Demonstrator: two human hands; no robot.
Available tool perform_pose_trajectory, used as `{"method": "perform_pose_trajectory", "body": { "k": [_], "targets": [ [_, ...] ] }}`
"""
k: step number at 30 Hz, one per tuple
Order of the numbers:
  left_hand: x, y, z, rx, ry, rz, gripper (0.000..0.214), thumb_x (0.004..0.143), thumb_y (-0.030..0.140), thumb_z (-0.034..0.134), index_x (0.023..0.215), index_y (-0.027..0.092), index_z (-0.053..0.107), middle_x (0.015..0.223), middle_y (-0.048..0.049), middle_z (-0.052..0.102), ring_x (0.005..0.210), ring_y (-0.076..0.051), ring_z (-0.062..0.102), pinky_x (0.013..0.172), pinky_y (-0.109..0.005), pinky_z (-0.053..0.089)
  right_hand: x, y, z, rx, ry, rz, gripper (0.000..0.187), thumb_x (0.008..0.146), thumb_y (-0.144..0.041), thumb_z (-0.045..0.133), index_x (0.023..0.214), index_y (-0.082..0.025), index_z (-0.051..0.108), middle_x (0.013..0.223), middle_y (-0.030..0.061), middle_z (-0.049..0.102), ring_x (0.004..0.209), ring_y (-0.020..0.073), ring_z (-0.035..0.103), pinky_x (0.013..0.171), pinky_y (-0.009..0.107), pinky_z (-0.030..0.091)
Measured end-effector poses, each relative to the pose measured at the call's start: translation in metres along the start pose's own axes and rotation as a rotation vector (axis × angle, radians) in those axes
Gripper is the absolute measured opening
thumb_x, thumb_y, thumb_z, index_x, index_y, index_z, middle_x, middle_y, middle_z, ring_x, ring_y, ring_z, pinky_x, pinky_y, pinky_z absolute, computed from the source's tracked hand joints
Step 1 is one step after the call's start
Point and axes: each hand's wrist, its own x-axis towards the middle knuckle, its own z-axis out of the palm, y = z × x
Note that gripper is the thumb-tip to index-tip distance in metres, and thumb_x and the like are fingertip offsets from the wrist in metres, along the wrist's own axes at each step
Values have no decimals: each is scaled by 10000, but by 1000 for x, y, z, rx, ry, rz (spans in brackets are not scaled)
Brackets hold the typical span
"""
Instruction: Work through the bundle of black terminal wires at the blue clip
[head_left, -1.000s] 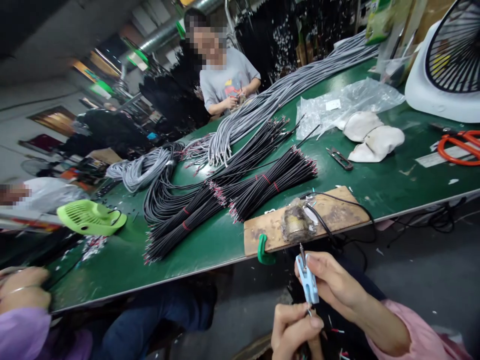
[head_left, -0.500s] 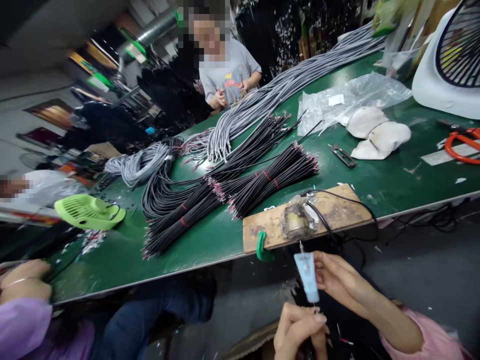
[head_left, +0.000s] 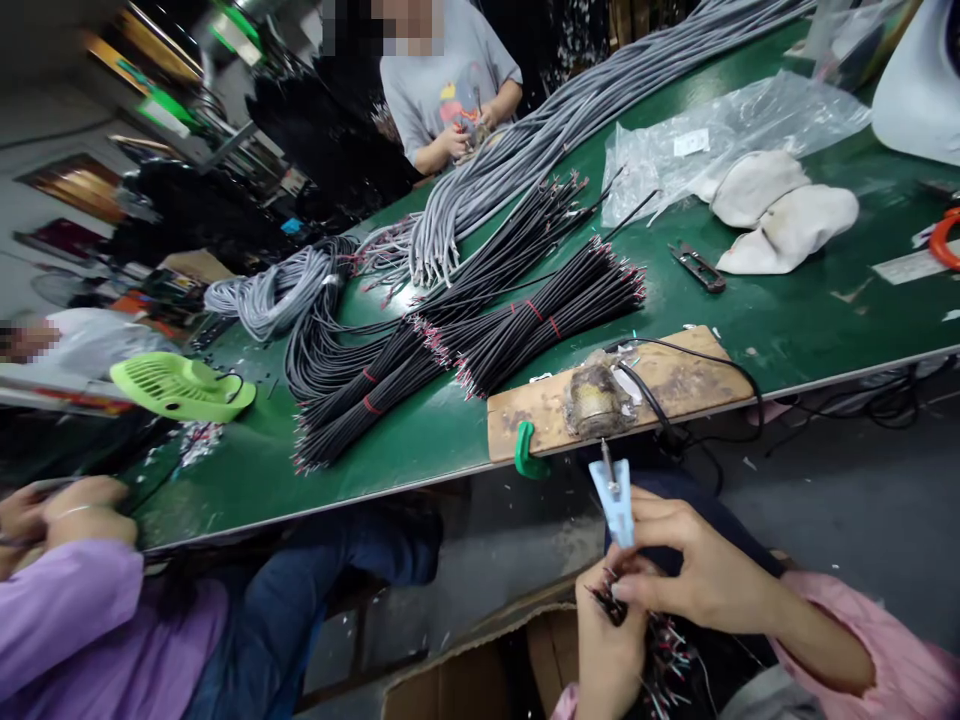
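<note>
My right hand [head_left: 686, 565] is closed around a light blue clip-like tool [head_left: 616, 500] with a metal tip that points up at a wooden block [head_left: 675, 385] clamped to the table edge. A grimy solder pot [head_left: 596, 398] sits on that block. Just below, my left hand [head_left: 609, 645] pinches the stripped ends of a bunch of thin black wires [head_left: 660, 660] and holds them against the base of the tool, under my right fingers. Both hands are below the table edge, above my lap.
Bundles of black cables [head_left: 480, 340] and grey cables [head_left: 540, 150] lie across the green table [head_left: 810, 320]. White gloves [head_left: 780, 215], snips [head_left: 699, 266], a plastic bag and a green fan [head_left: 180, 385] rest there. A person in purple sits at left; another works opposite. A cardboard box [head_left: 480, 680] stands below.
My left hand has risen with the wire bunch to meet the tool's base. My right hand has shifted its grip lower on the blue tool. The view has tilted downward.
</note>
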Motion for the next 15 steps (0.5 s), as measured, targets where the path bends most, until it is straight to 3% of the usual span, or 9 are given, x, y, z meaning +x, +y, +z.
{"method": "perform_pose_trajectory", "body": {
  "k": [2, 6, 10, 15],
  "targets": [
    [2, 1, 3, -6, -22, 3, 359, 707, 471, 775, 777, 132, 683, 738, -72, 713, 689, -206, 658, 672, -287, 535, 2, -2, 0, -27, 52, -16, 210, 849, -322, 680, 729, -151, 703, 725, 51, 631, 794, 219, 558, 870, 395, 395],
    [6, 3, 0, -65, 54, 29, 326, 705, 472, 773, 743, 159, 692, 665, -19, 647, 585, -160, 602, 518, -233, 490, -1, 5, -6, -16, 130, -9, 234, 887, -291, 635, 708, -148, 687, 731, 54, 650, 749, 198, 568, 783, 353, 404],
    [10, 0, -13, -191, -28, -59, 323, 758, 481, 727, 702, 167, 682, 515, 42, 504, 358, -87, 449, 316, -178, 342, -12, 14, -7, -20, 112, 14, 256, 922, -257, 577, 734, -137, 702, 732, 62, 656, 736, 185, 573, 703, 319, 406],
    [11, -1, -16, -300, -99, -131, 308, 791, 465, 709, 673, 184, 665, 517, 68, 469, 279, -33, 349, 280, -152, 294, -17, 17, -3, -5, 140, 25, 228, 908, -204, 588, 727, -129, 704, 718, 54, 648, 712, 168, 568, 690, 304, 415]
  ]
}}
